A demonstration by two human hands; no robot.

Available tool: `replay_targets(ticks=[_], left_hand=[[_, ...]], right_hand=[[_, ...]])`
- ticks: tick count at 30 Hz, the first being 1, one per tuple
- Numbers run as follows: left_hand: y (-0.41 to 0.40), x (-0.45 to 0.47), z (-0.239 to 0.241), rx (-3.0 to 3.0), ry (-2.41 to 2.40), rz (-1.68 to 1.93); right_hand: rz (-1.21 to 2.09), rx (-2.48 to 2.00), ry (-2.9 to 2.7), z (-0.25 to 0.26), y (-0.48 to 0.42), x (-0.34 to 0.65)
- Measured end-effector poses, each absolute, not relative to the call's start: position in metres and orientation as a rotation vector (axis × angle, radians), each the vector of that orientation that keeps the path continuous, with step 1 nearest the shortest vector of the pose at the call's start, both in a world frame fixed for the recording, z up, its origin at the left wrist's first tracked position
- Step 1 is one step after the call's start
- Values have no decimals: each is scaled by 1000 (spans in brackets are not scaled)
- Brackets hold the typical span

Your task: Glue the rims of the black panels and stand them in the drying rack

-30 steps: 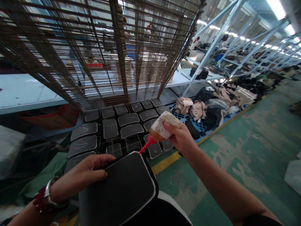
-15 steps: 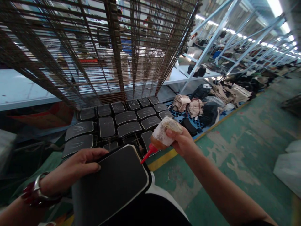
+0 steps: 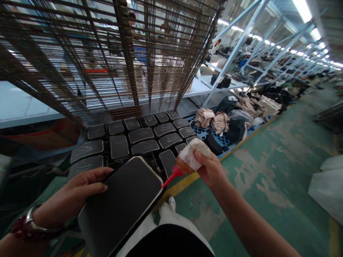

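My left hand [image 3: 87, 185] grips the far left edge of a black panel [image 3: 123, 200] with rounded corners, thumb on top and fingers at the rim. A thin pale line runs along the panel's border. In my right hand [image 3: 210, 166] is a squeeze bottle [image 3: 189, 157] with a stained white body, amber contents and a red nozzle. It is tilted down to the left, its tip at the panel's right corner; whether it touches cannot be made out. Beyond the panel, several similar black panels [image 3: 142, 134] with pale edges and chalk-like marks lie in rows on a rack.
A brown wire rack [image 3: 128, 53] leans upward behind the rows of panels. Bundles of beige and black pieces [image 3: 219, 123] lie on a blue pallet at right. A yellow line [image 3: 184, 182] crosses the green floor. White bags [image 3: 328, 189] stand far right.
The panel, my left hand and the view have shifted slightly left. The bottle has moved a little right and down, its nozzle still at the panel's right edge.
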State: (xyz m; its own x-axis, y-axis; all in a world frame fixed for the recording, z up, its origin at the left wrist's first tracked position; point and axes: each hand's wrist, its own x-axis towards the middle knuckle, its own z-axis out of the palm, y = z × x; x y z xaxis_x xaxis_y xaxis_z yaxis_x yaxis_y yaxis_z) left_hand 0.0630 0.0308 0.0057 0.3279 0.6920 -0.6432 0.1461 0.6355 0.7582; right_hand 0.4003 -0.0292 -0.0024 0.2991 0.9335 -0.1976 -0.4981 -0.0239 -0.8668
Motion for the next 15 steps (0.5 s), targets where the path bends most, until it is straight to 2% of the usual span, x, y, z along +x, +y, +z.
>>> replay_targets(ticks=[6, 15], left_hand=[[25, 69, 5, 700, 1235, 501], [25, 69, 1, 652, 1238, 532]], right_hand=[[1078, -1060, -340, -15, -13, 398], [1059, -1042, -366, -26, -10, 390]])
